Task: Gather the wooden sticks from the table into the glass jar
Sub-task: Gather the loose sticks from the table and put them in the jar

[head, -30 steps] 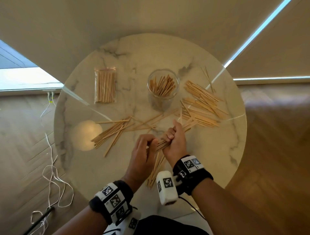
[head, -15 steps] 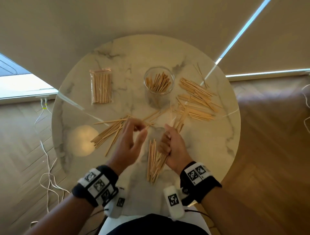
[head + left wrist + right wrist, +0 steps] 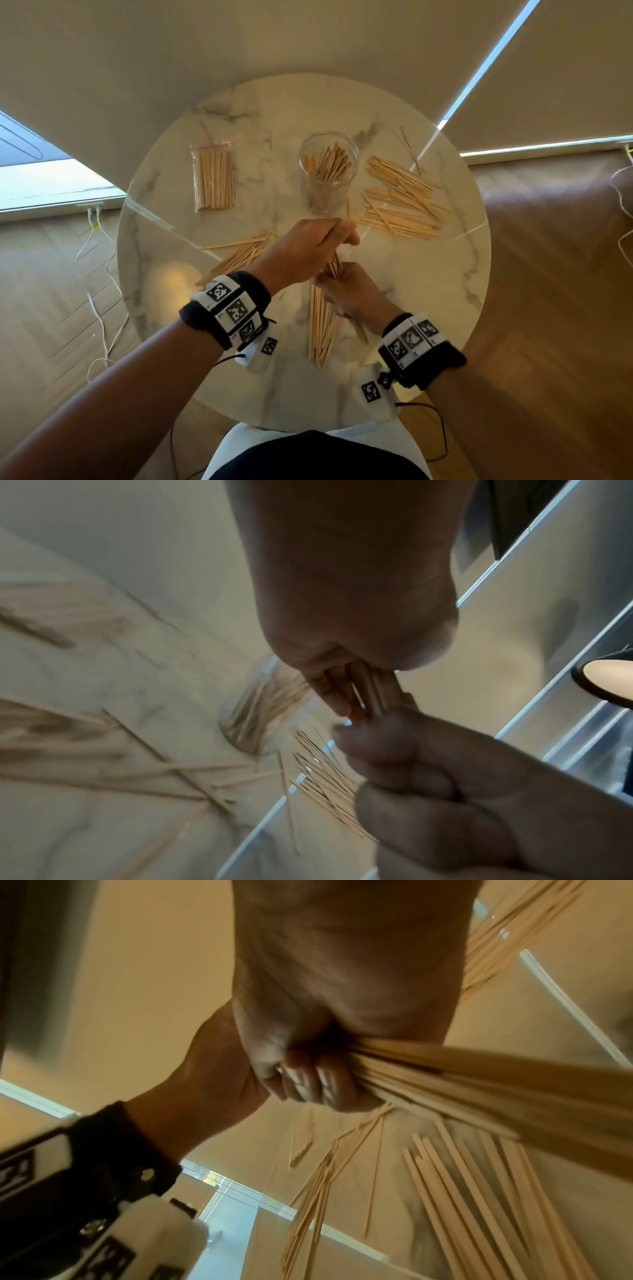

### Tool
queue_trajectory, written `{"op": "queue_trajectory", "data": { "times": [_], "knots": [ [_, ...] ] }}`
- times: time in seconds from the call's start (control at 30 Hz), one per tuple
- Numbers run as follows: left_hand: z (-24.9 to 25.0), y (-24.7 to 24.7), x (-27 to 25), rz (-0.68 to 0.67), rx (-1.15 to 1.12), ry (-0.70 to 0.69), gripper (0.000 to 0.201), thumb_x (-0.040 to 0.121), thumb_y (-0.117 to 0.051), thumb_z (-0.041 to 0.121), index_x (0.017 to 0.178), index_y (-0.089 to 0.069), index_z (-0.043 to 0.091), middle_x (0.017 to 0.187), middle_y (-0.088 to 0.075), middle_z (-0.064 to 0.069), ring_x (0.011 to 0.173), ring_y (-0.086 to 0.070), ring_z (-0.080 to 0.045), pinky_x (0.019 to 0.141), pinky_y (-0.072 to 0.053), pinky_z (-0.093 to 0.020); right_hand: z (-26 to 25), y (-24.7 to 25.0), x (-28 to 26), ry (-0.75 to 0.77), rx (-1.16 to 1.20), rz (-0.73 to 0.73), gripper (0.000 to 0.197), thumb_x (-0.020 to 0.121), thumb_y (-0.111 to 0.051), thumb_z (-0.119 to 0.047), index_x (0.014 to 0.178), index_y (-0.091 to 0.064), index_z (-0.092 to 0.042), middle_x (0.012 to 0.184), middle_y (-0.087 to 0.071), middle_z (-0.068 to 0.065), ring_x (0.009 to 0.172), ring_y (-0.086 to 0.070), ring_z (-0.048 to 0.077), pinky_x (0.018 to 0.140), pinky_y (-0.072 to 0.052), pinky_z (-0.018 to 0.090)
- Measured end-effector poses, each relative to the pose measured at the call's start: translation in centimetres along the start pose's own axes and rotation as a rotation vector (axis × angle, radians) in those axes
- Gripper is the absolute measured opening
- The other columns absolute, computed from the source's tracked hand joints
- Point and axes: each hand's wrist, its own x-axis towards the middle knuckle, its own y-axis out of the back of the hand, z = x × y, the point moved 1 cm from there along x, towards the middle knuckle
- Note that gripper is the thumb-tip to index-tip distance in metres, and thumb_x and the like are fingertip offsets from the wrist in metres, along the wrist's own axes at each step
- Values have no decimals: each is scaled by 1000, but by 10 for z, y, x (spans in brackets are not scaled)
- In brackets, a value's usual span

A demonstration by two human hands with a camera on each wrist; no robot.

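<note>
Wooden sticks [image 3: 334,267] are clenched as one bundle in both the left hand [image 3: 308,245] and right hand [image 3: 352,294] above the table [image 3: 428,274], near the part-filled glass jar [image 3: 328,171]; next likely squaring the ends, then carrying it farther to the jar's mouth.

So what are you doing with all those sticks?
I'm collecting thin wooden sticks into the clear glass jar, which already has some in it. Right now both hands grip one bundle of wooden sticks above the round marble table: my left hand holds the top, my right hand the bottom. Loose sticks lie in piles around the jar, and a clear plastic bag of sticks sits to the left.
</note>
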Motion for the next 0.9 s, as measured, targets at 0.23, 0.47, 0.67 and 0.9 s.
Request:
{"op": "queue_trajectory", "data": {
  "times": [0.23, 0.47, 0.67, 0.9],
  "knots": [
    [-3, 6, -3, 50, -108, -162, 45, 111, -31, 36, 136, -63, 14, 140, -65, -1, 133, -56, -6, 113, -46, -32, -16, -7, 14, 2, -149, -103, 24, 96, -66, -21, 75, -58, -12, 51, -47, -5, 37, -39, 6, 42, -33, 23],
    [-31, 5, -27, 478, -218, -166, 75, 104, -20, 63, 131, -57, 4, 125, -64, -8, 118, -60, -12, 102, -49, -30, -43, 23, 22, 64, 558, 198, 42, 96, -62, -16, 58, -46, -24, 49, -33, -6, 38, -25, 11, 38, -23, 23],
    [-19, -49, -50, 535, -242, -284, 64, 105, -36, 54, 120, -58, -4, 121, -60, -13, 117, -60, -25, 101, -46, -35, -58, 15, 25, 2, 1310, 283, 50, 96, -58, -18, 51, -37, -23, 45, -25, -6, 35, -20, 9, 35, -23, 23],
    [-24, -9, -5, 598, -174, -270, 36, 100, -44, 27, 118, -56, -2, 117, -59, -15, 112, -58, -24, 97, -49, -39, -102, 54, 43, 258, 1045, 289, 47, 97, -58, -16, 56, -36, -23, 46, -29, -7, 36, -24, 10, 39, -22, 25]
  ]
}}
